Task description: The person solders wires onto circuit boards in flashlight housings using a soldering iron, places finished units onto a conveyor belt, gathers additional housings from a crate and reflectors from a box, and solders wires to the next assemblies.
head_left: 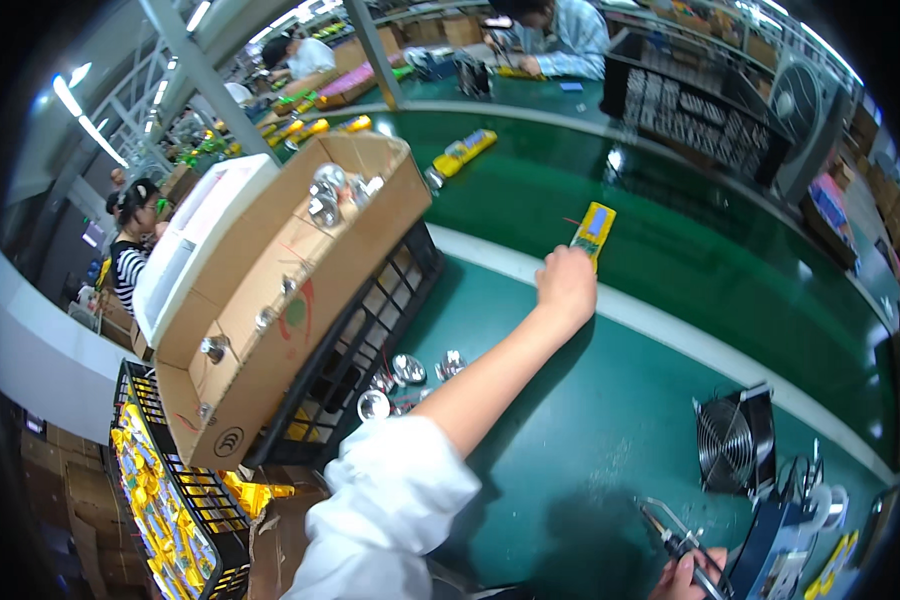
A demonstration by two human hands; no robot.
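At the far edge of the bench [540, 430], the left hand [567, 290] grips a yellow device [597, 222].
By the near edge, the right hand [684, 578] holds a soldering iron [675, 546].

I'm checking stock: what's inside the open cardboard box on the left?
Inside the cardboard box lie shiny silver reflectors, clustered toward its far end, and more silver pieces spaced along it. Anything beneath the cluster is covered, so I cannot tell.

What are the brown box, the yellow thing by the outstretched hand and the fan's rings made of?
Brown box: apparently cardboard, matte, with pale cut edges. Yellow thing: probably plastic, smooth-looking and bright. Fan's rings: likely metal wire, thin and shiny.
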